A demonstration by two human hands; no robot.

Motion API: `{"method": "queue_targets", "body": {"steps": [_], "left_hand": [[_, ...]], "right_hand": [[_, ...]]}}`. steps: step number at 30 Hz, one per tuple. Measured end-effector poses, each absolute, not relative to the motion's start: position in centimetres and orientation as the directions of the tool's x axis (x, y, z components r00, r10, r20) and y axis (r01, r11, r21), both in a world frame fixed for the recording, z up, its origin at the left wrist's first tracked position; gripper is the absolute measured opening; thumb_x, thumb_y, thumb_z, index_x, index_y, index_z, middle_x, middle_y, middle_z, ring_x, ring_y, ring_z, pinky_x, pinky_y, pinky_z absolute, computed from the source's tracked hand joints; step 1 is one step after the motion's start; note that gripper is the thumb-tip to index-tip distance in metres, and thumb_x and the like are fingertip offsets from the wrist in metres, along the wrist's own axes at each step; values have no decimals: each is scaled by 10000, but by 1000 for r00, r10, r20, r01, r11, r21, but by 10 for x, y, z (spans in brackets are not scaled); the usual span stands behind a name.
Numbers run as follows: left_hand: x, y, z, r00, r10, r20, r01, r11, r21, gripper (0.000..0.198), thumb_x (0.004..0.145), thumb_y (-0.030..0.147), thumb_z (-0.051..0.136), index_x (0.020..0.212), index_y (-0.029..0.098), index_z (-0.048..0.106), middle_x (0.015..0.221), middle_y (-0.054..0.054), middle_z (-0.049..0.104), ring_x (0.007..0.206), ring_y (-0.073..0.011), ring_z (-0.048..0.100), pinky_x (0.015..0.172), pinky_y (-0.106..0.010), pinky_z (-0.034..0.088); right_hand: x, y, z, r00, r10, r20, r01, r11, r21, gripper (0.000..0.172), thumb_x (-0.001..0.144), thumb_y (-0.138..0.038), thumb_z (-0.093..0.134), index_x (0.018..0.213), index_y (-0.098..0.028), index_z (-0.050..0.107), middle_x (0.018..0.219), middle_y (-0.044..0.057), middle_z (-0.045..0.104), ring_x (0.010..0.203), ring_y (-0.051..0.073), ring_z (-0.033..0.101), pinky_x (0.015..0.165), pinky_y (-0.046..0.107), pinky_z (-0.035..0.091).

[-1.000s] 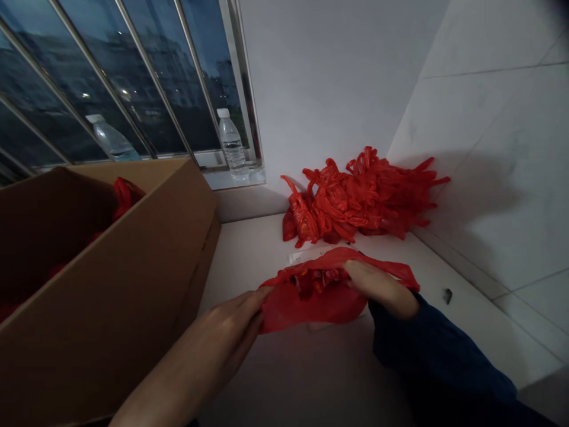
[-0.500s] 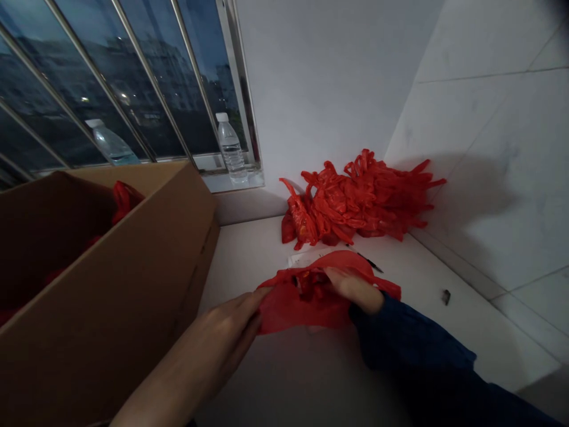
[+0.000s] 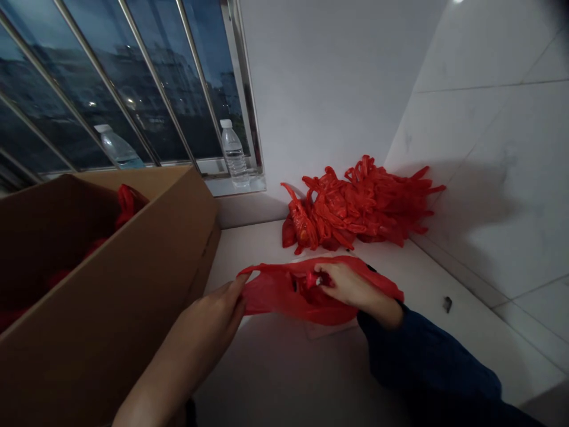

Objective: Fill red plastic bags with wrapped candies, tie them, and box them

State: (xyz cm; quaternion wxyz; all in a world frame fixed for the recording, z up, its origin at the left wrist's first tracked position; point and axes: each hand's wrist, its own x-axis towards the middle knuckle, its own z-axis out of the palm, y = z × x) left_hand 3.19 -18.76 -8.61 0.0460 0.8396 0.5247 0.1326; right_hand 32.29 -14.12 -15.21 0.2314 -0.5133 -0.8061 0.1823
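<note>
A thin red plastic bag [image 3: 271, 296] lies spread on the white table, its mouth open towards me. My left hand [image 3: 217, 305] pinches the bag's left handle, pulling it out to the side. Inside the bag's mouth, my right hand [image 3: 344, 284] is closed on a small red item [image 3: 315, 280] with a shiny silvery end; its kind is too blurred to tell. Other dark red contents sit beside it, partly covered by the film. Under the bag, a pale flat sheet [image 3: 329, 330] shows at its near edge.
Behind the bag, a pile of knotted red plastic bags [image 3: 364, 204] rests against the wall. At left stands a tall cardboard box [image 3: 178, 237] with red bags inside. Two water bottles [image 3: 235, 157] stand by the barred window. A small dark object [image 3: 447, 304] lies at right.
My left hand has moved left, stretching the bag's handle outwards. My right hand, earlier flat at the bag's mouth, has closed on the small red item inside.
</note>
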Motion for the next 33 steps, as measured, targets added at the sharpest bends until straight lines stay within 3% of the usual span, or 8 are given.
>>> {"method": "queue_targets", "body": {"steps": [5, 11, 15, 20, 24, 26, 29, 33], "left_hand": [[34, -187, -85, 367, 914, 172, 895, -397, 205, 406, 995, 318, 369, 1343, 215, 551, 1124, -110, 706, 856, -251, 732, 752, -371, 579], [56, -197, -71, 410, 797, 444, 795, -551, 254, 223, 935, 230, 453, 1078, 223, 624, 1418, -115, 468, 1205, -274, 576, 894, -404, 534], [77, -201, -68, 383, 726, 571, 722, -621, 304, 232, 943, 199, 474, 1150, 222, 576, 1240, -105, 599, 1145, -253, 573, 950, -431, 473], [87, -191, -78, 484, 702, 522, 639, -692, 337, 163, 958, 286, 564, 1109, 234, 595, 1028, -31, 710, 958, -194, 650, 1074, -501, 354], [83, -184, -79, 511, 611, 605, 578, -765, 284, 36, 938, 202, 594, 920, 228, 612, 924, 11, 728, 923, -160, 663, 1142, -497, 272], [81, -184, -77, 529, 537, 657, 561, -802, 205, 99, 927, 153, 599, 877, 235, 622, 944, 19, 744, 962, -159, 661, 1172, -510, 218], [80, -184, -74, 542, 467, 699, 566, -818, 108, 139, 919, 134, 607, 846, 246, 643, 1001, 23, 760, 986, -162, 664, 1183, -523, 200], [81, -182, -74, 564, 461, 685, 586, -808, 61, 169, 935, 149, 580, 839, 258, 666, 1016, 28, 763, 984, -162, 669, 1170, -504, 246]], "right_hand": [[319, -169, -112, -391, 875, 285, 599, 477, -642, 236, 815, -259, 702, 1026, -217, 605, 827, -19, 653, 691, 124, 575, 637, 230, 422], [305, -182, -109, -303, 905, 299, 379, 403, -833, 229, 800, -348, 748, 918, -213, 606, 680, -60, 570, 572, 99, 499, 527, 214, 363], [301, -184, -108, -363, 903, 231, 243, 331, -912, 238, 810, -378, 743, 921, -208, 619, 743, -46, 601, 611, 101, 507, 542, 216, 375], [299, -185, -106, -355, 875, 329, 321, 445, -836, 157, 835, -332, 726, 902, -213, 649, 746, -38, 591, 610, 103, 512, 549, 221, 391], [301, -182, -108, -239, 818, 523, 436, 572, -695, 175, 835, -161, 640, 988, -243, 661, 993, 27, 637, 900, 170, 621, 766, 287, 497], [303, -180, -110, -178, 850, 496, 365, 525, -769, 302, 824, -135, 589, 1098, -260, 613, 1105, 39, 638, 960, 180, 636, 810, 313, 528], [306, -179, -111, -182, 933, 310, 67, 326, -943, 292, 928, -250, 459, 1212, -262, 526, 1175, 61, 626, 765, 142, 663, 662, 296, 583], [306, -180, -108, -215, 954, 209, -88, 194, -977, 314, 991, -434, 422, 1214, -263, 562, 1174, 61, 621, 744, 137, 670, 638, 294, 598]]}}
